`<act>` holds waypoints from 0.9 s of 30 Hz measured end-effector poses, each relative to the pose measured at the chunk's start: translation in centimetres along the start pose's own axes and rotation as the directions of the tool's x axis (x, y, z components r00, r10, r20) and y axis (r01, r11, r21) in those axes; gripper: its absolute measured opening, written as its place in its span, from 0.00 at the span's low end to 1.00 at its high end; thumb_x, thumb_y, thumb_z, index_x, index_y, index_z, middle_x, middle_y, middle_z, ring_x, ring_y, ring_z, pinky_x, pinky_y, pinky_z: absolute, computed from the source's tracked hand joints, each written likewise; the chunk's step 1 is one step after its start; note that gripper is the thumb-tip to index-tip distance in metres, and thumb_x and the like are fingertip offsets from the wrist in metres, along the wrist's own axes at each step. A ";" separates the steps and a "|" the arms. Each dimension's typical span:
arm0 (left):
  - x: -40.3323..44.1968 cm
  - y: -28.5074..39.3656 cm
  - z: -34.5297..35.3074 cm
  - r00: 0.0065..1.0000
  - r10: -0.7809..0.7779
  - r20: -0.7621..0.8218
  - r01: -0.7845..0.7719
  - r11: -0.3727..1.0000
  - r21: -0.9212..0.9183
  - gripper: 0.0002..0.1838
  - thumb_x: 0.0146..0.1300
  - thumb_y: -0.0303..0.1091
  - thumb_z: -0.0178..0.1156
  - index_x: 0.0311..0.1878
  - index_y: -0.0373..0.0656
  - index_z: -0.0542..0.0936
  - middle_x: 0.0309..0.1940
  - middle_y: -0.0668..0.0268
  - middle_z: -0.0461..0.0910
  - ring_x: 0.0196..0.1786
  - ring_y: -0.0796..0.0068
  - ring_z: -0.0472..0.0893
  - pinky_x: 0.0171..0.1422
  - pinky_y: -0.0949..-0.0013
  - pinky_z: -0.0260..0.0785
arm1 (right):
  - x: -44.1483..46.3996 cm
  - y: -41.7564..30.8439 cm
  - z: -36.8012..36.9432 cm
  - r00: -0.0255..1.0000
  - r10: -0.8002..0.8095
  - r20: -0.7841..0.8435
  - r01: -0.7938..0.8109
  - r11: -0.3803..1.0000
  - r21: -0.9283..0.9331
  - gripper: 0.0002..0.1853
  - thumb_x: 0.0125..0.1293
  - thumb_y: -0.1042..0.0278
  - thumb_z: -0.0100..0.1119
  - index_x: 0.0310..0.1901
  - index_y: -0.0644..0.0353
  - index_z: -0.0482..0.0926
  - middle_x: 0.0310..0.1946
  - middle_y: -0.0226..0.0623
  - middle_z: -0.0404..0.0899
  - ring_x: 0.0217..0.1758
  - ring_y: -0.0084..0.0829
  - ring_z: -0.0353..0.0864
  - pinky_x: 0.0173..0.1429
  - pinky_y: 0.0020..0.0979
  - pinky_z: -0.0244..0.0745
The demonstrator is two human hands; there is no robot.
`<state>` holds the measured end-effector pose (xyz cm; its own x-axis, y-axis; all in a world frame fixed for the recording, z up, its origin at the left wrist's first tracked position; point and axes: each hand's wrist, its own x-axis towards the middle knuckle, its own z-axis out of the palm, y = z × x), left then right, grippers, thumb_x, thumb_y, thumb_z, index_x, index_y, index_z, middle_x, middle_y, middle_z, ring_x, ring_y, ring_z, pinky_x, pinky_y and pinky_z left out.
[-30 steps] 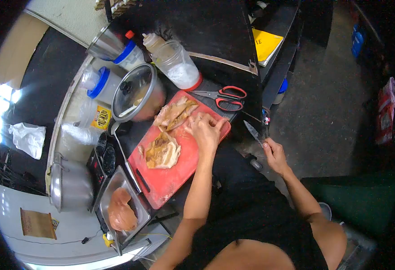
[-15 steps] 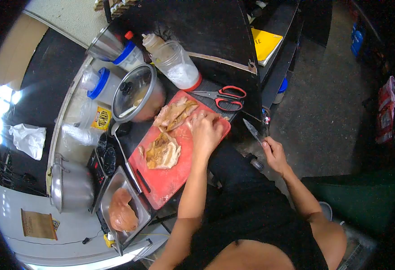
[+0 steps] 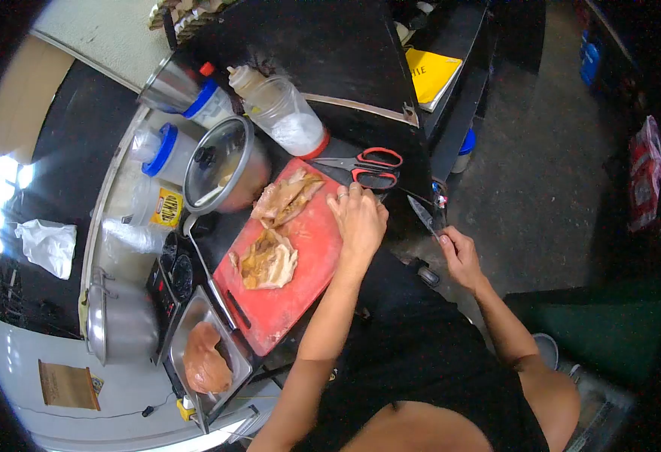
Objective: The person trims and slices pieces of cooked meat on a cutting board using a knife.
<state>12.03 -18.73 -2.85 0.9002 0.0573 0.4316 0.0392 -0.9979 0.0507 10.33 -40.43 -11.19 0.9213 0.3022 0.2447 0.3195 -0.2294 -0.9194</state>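
Observation:
My left hand (image 3: 360, 222) rests over the right corner of the red cutting board (image 3: 300, 309), close to the scissors. Its fingers are bent and slightly apart; the fingertips are partly hidden, and nothing shows in them. My right hand (image 3: 460, 258) is wrapped round the handle of a knife (image 3: 423, 215), held off the board to the right, blade pointing up and left. On the board lie two pieces of pale, browned meat: an upper piece (image 3: 289, 197) and a lower piece (image 3: 269, 261). Red-handled scissors (image 3: 378, 167) lie just beyond my left hand.
A steel tray (image 3: 238, 359) with raw meat (image 3: 207, 360) stands at lower left, near a large pot (image 3: 123, 324). A glass-lidded pot (image 3: 221, 162), a plastic jar of white powder (image 3: 298, 132) and blue-lidded tubs (image 3: 169, 151) line the back. A ladle (image 3: 214, 282) lies along the board.
My left hand has moved right, away from the upper meat piece to the board's corner. My right hand still holds the knife in nearly the same place. The view has shifted slightly.

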 end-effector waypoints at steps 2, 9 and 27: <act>0.0 0.0 -0.1 0.999 -0.048 -0.002 0.047 0.996 -0.081 0.11 0.43 0.36 0.67 0.28 0.39 0.83 0.37 0.57 0.80 0.46 0.56 0.75 0.53 0.52 0.59 | 0.0 0.0 -0.1 1.000 -0.005 -0.005 0.005 1.000 -0.006 0.11 0.70 0.64 0.47 0.37 0.64 0.74 0.22 0.46 0.72 0.25 0.43 0.75 0.32 0.38 0.67; 1.1 -4.5 -1.7 0.967 -0.248 0.058 0.250 0.880 -0.405 0.09 0.46 0.38 0.67 0.25 0.42 0.86 0.27 0.56 0.81 0.44 0.55 0.78 0.50 0.51 0.60 | 0.1 -0.6 0.0 1.000 0.000 0.001 0.000 1.000 0.008 0.11 0.70 0.64 0.46 0.38 0.64 0.74 0.22 0.46 0.72 0.25 0.43 0.74 0.32 0.38 0.66; 0.8 -6.3 -1.6 0.997 -0.061 -0.037 0.055 0.989 -0.135 0.05 0.51 0.32 0.64 0.28 0.42 0.84 0.38 0.55 0.80 0.48 0.50 0.76 0.62 0.42 0.55 | 0.7 -1.2 1.0 0.998 -0.011 0.059 0.011 1.000 -0.008 0.12 0.71 0.63 0.45 0.39 0.63 0.74 0.22 0.46 0.73 0.26 0.45 0.75 0.32 0.39 0.66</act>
<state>11.79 -12.31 -1.35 0.8796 0.1190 0.4606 0.0300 -0.9802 0.1959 10.41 -39.06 -10.24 0.9032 0.3585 0.2362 0.3315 -0.2330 -0.9142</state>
